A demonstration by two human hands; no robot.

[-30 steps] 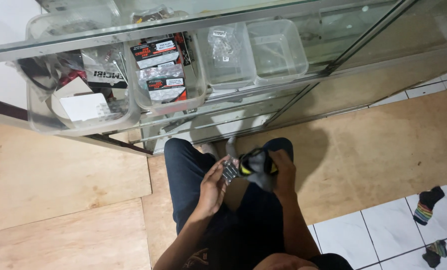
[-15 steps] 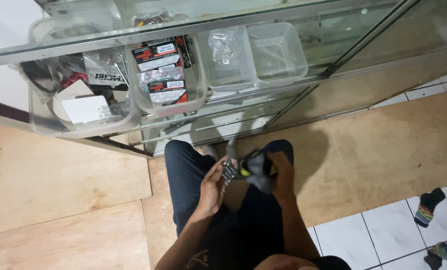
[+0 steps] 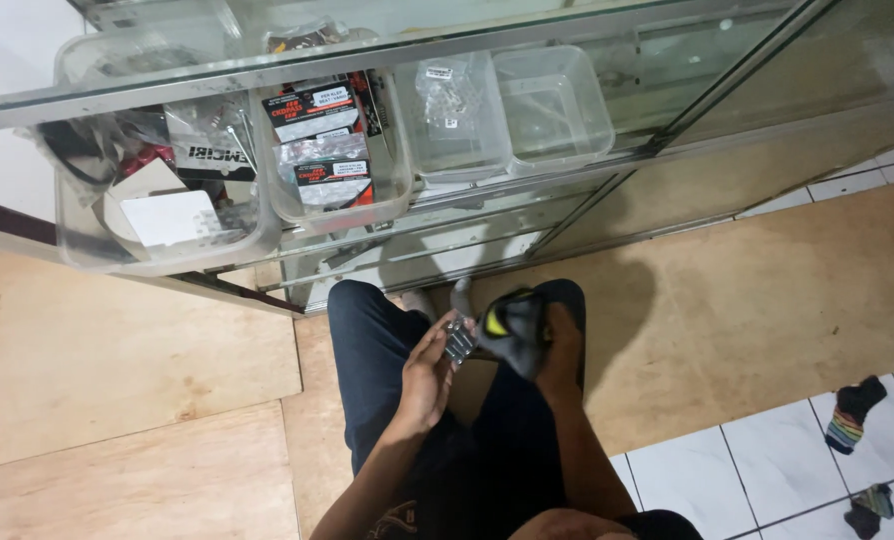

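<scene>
The left hand (image 3: 429, 375) holds a small dark flat part (image 3: 459, 338) with pale markings, its grip pinched on the part's lower end between thumb and fingertips, so the part stands up and leans a little to the right, its long axis running from the palm toward the far side of the scene. Just to the right of it, touching or nearly so, the right hand (image 3: 557, 350) has its grip wrapped round a dark cloth (image 3: 515, 330) with a yellow-green patch facing the part; the fingers are hidden under the fabric, so how tightly they press cannot be told. The part lies between the two hands, nearer the left, whose thumb rests on it, and the cloth meets it from the right at its upper end. Both hands hover over the person's lap, above dark trousers (image 3: 367, 340), with the wooden floor (image 3: 117, 360) under and to the left. On the far side stands a glass display cabinet (image 3: 667, 120) whose shelf carries clear plastic bins (image 3: 552, 105), one of them filled with red-and-black packets (image 3: 322, 150), well apart from the hands. On the white tiles (image 3: 767, 470) at the near right lie striped socks (image 3: 852, 412).
</scene>
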